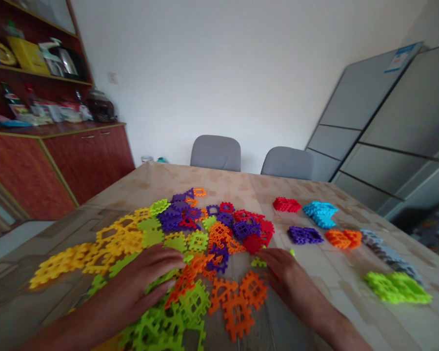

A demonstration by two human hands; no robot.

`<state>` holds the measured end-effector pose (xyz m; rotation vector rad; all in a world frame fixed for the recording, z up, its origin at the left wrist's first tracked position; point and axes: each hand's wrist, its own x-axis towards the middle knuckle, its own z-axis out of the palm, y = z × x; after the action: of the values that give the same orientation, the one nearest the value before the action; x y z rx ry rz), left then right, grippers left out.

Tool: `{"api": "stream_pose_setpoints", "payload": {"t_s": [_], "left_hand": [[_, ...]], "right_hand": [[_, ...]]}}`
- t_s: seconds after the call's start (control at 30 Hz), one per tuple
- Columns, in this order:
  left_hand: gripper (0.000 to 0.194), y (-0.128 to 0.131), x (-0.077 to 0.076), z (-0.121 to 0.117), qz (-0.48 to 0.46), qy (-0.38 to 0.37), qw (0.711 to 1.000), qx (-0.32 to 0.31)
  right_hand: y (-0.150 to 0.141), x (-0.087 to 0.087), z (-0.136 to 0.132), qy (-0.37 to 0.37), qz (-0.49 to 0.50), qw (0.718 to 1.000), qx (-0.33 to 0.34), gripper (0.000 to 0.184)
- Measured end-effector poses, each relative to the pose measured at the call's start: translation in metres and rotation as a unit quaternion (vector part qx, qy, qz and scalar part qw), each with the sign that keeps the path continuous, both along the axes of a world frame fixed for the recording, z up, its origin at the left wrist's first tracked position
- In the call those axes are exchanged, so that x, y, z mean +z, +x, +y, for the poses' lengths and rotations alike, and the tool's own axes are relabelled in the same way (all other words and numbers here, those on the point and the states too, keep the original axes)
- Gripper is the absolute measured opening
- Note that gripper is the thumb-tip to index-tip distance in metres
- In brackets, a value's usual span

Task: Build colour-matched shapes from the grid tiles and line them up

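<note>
A big heap of flat interlocking plastic tiles (190,229) in yellow, green, orange, purple and red covers the middle of the table (307,187). My left hand (142,282) lies flat with fingers stretched over green and orange tiles at the near side. My right hand (283,275) rests palm down by the heap's right edge, fingertips on a small green tile (259,262) and close to a red tile (254,243). Neither hand grips anything I can see.
Sorted piles lie to the right: red (286,204), blue (320,213), purple (304,235), orange (343,238), grey (388,252) and lime green (397,286). Two grey chairs (215,152) stand at the far edge. A red cabinet (58,161) is left, grey panels right.
</note>
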<state>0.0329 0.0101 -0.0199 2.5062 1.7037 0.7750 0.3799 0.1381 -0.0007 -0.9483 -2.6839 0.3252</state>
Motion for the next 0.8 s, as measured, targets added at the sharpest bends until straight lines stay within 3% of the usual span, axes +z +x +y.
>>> {"api": "stream_pose_setpoints", "payload": {"t_s": [0.17, 0.33, 0.5, 0.63, 0.7, 0.8], "left_hand": [[0.031, 0.018, 0.013, 0.037, -0.033, -0.058, 0.997, -0.024], [0.042, 0.057, 0.025, 0.101, -0.008, -0.099, 0.993, -0.063], [0.065, 0.098, 0.02, 0.154, 0.015, -0.1, 0.991, -0.092], [0.055, 0.111, 0.013, 0.165, 0.041, -0.108, 0.987, -0.108], [0.046, 0.109, 0.011, 0.16, 0.052, -0.109, 0.986, -0.117], [0.05, 0.098, 0.013, 0.145, 0.06, -0.113, 0.983, -0.134]], "right_hand": [[0.026, -0.005, 0.02, 0.045, -0.055, 0.99, -0.12, 0.04], [0.02, -0.011, 0.012, -0.022, -0.118, 0.985, -0.12, 0.048], [0.008, -0.012, 0.004, -0.032, -0.081, 0.991, -0.104, 0.049], [0.003, -0.007, -0.007, -0.071, -0.012, 0.997, -0.041, 0.051], [0.004, -0.006, -0.01, -0.095, 0.02, 0.995, -0.019, 0.057], [0.01, -0.008, -0.005, -0.111, 0.056, 0.992, -0.013, 0.069]]}}
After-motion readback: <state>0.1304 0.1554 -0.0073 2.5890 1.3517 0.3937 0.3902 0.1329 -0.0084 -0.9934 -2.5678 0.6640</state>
